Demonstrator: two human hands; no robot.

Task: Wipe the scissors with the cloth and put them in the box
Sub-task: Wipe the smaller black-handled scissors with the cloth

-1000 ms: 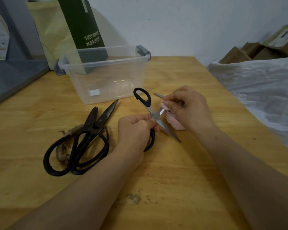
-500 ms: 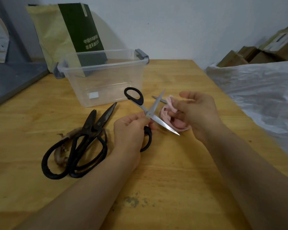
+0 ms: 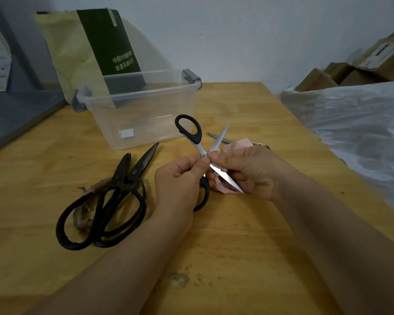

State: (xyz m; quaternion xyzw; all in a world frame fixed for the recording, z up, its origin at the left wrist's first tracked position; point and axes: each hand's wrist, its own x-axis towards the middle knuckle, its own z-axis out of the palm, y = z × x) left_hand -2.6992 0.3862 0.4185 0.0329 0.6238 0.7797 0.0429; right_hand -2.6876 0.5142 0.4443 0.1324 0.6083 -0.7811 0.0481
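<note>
My left hand (image 3: 180,185) grips a pair of black-handled steel scissors (image 3: 191,133) near the pivot, blades spread wide. My right hand (image 3: 246,171) holds a pink cloth (image 3: 241,144) and pinches it around the lower blade close to the pivot. The upper blade points up and away, bare. A clear plastic box (image 3: 137,114) with grey clips stands empty just behind the hands. Two large black iron scissors (image 3: 114,196) lie overlapping on the table to the left.
A wooden table (image 3: 248,258) carries everything. A thin metal piece (image 3: 218,138) lies behind the cloth. A green and tan paper bag (image 3: 89,53) leans on the wall behind the box. White plastic sheeting (image 3: 355,123) and cardboard boxes (image 3: 350,71) sit at the right.
My right hand, which had lifted off the blade with the cloth, has come back and closed the cloth on the lower blade near the pivot. The left hand keeps its hold.
</note>
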